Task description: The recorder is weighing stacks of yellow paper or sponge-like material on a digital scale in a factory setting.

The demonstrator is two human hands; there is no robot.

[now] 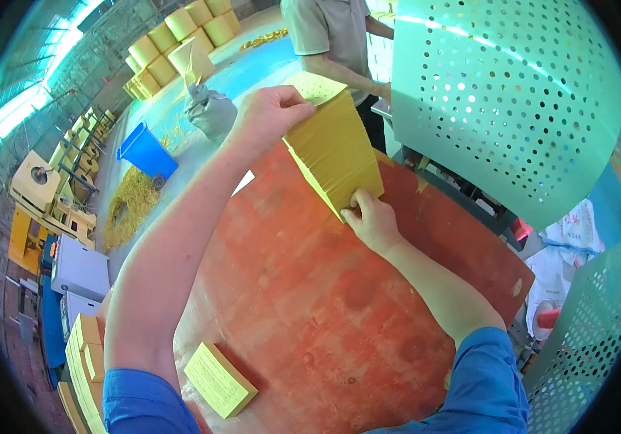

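A thick stack of yellow paper [339, 148] is tilted up over the far part of the red table, held at both ends. My left hand [271, 112] pinches its upper left edge, thumb on the side of the stack. At the stack's lower corner, my right hand [374, 223] has its thumb and fingers closed on the edge. The sheets' many edges form the broad side facing me, and the top face carries small marks. A smaller yellow paper stack [220, 380] lies on the table near my left forearm.
The red tabletop [310, 304] fills the middle. Green perforated panels [506, 94] stand at the right. Beyond the table is a person in a grey shirt [332, 36]. A blue wheeled bin [146, 153], a grey sack [211, 114] and large yellow rolls [180, 25] stand at the far left.
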